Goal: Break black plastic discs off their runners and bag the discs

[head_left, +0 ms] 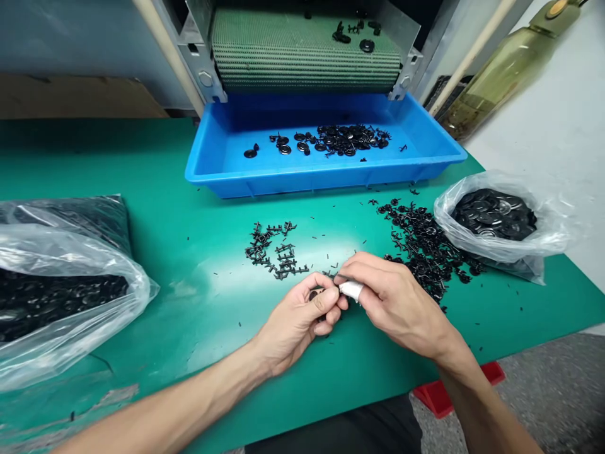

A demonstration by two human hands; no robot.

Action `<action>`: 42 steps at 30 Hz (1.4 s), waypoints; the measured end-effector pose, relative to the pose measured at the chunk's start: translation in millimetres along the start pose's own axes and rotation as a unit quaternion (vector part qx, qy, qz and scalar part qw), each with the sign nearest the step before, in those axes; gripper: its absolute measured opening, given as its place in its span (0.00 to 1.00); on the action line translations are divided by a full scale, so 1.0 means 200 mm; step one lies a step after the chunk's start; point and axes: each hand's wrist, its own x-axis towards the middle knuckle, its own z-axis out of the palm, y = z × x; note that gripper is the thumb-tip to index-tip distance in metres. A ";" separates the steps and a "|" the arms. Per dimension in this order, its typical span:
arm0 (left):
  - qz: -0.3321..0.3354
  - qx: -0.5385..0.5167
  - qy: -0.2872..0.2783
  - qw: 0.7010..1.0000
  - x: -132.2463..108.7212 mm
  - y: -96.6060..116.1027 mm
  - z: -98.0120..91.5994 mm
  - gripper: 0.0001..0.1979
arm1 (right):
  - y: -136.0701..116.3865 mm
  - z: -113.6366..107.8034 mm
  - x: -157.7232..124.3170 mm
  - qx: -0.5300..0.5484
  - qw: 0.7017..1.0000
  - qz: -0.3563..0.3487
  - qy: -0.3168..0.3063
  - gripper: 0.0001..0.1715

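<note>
My left hand point(302, 315) and my right hand point(392, 299) meet over the green table point(179, 239), just below its middle. Both are closed in a pinch on a small black plastic part point(316, 294) held between them; most of it is hidden by the fingers. A white wrap covers my right thumb tip point(352, 289). A small heap of black sprue pieces point(274, 252) lies just beyond my left hand. A larger pile of black moulded parts point(420, 243) lies by my right hand.
A blue tray point(265, 176) with black round parts stands at the back under a green conveyor belt point(302, 50). Clear bags of black parts sit at the left point(61, 296) and right point(496, 221). A bottle point(501, 69) leans at the far right.
</note>
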 end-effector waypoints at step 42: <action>0.033 0.008 0.041 0.999 -0.01 -0.04 0.01 0.11 | -0.10 0.17 -0.29 -0.174 0.977 0.080 0.099 0.16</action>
